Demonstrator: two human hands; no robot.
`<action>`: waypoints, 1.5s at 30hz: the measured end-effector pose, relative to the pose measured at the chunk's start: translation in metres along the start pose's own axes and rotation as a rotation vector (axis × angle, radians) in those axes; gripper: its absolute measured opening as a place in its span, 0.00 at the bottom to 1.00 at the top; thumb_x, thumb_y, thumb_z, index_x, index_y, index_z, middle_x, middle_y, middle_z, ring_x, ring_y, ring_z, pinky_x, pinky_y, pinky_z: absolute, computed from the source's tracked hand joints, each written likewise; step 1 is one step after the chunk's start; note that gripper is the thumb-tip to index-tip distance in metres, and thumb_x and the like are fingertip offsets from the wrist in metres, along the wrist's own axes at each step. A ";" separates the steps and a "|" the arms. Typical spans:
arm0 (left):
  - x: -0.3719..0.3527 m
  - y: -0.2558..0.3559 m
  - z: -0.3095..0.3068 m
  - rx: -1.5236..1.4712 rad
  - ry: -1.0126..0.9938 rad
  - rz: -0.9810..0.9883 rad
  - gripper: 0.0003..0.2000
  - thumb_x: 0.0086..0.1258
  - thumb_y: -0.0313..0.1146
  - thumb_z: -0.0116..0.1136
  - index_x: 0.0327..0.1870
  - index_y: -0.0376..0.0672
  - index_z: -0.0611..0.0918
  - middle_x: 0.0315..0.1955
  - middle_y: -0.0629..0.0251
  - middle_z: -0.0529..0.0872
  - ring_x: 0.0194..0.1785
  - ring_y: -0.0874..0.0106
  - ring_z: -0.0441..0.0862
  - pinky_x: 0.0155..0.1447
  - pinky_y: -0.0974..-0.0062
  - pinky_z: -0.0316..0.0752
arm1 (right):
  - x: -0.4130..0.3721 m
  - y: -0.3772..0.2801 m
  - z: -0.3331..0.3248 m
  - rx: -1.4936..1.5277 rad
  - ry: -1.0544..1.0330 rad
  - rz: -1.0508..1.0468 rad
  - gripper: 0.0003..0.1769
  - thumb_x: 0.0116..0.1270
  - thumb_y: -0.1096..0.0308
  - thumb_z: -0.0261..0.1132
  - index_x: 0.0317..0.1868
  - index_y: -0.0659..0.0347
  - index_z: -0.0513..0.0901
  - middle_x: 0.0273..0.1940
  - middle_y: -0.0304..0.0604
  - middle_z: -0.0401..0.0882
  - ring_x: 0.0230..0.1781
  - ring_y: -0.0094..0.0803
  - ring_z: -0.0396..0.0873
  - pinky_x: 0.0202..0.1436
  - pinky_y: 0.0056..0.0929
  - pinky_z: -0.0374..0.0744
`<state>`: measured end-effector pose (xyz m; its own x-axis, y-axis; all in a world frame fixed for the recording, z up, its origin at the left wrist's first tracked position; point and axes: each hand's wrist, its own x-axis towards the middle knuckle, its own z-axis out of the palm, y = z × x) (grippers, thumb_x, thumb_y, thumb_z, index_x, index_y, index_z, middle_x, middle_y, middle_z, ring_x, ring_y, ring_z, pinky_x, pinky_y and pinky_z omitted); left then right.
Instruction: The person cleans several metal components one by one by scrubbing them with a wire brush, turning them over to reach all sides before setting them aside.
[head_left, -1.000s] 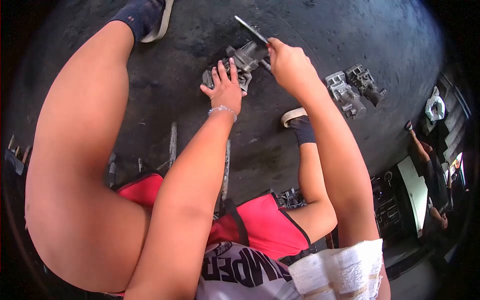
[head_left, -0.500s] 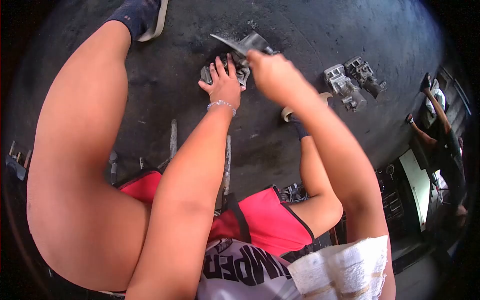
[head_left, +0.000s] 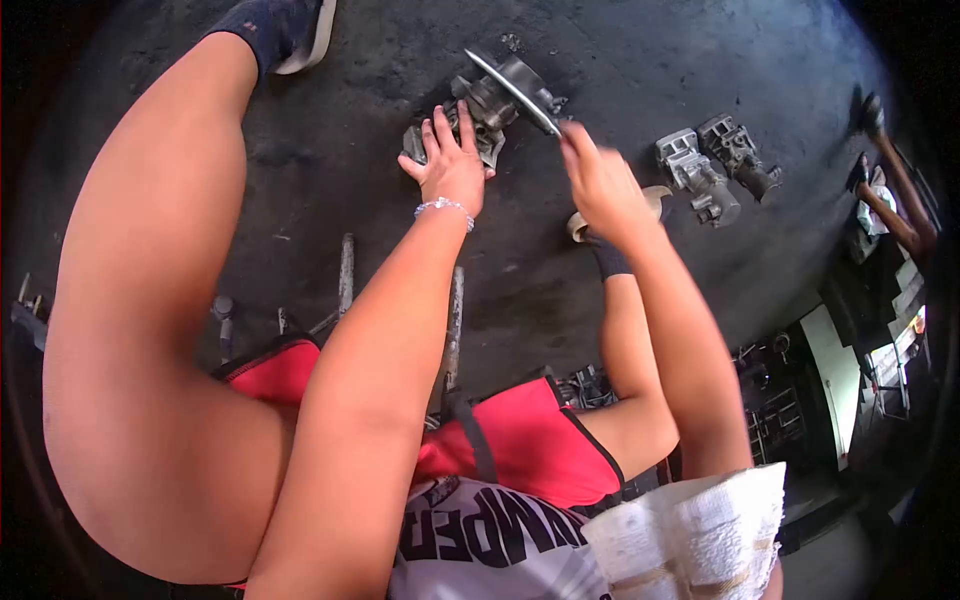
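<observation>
My left hand [head_left: 452, 172] lies with its fingers spread over the near end of a grey metal casting [head_left: 515, 85] on the floor. The casting has a rounded, barrel-like far part, and my palm and fingers hide some of its near end. My right hand [head_left: 605, 190] is closed around the near end of a long, narrow metal tool [head_left: 512, 92] with a tapered tip. That tool slants up and to the left, overlapping the casting in this view. My fist is to the right of the casting, and the tool's gripped end is hidden inside it.
Two similar castings [head_left: 697, 180] [head_left: 740, 155] lie on the dark floor [head_left: 330, 150] at the right. Metal rods [head_left: 347, 275] [head_left: 455, 325] lie near my red shorts. A white towel [head_left: 690, 530] hangs by my right arm. Another person's legs [head_left: 890, 215] show at the far right.
My right hand has moved right and slightly down with the metal tool, uncovering more of the casting. My left hand stays on it. The other person's legs have shifted at the right.
</observation>
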<state>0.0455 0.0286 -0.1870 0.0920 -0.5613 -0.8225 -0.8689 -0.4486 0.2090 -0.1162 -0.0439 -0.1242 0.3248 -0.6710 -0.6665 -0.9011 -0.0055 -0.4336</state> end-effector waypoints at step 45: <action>-0.001 -0.001 0.004 0.000 0.024 -0.002 0.50 0.57 0.46 0.66 0.74 0.54 0.42 0.72 0.58 0.44 0.73 0.59 0.50 0.59 0.30 0.51 | -0.004 -0.030 -0.023 -0.236 -0.071 -0.115 0.16 0.70 0.60 0.51 0.35 0.66 0.76 0.30 0.61 0.80 0.30 0.55 0.82 0.33 0.48 0.81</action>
<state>0.0440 0.0325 -0.1886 0.1057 -0.5766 -0.8102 -0.8687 -0.4500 0.2069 -0.0966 -0.0580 -0.0948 0.4407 -0.6024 -0.6655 -0.8965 -0.2571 -0.3609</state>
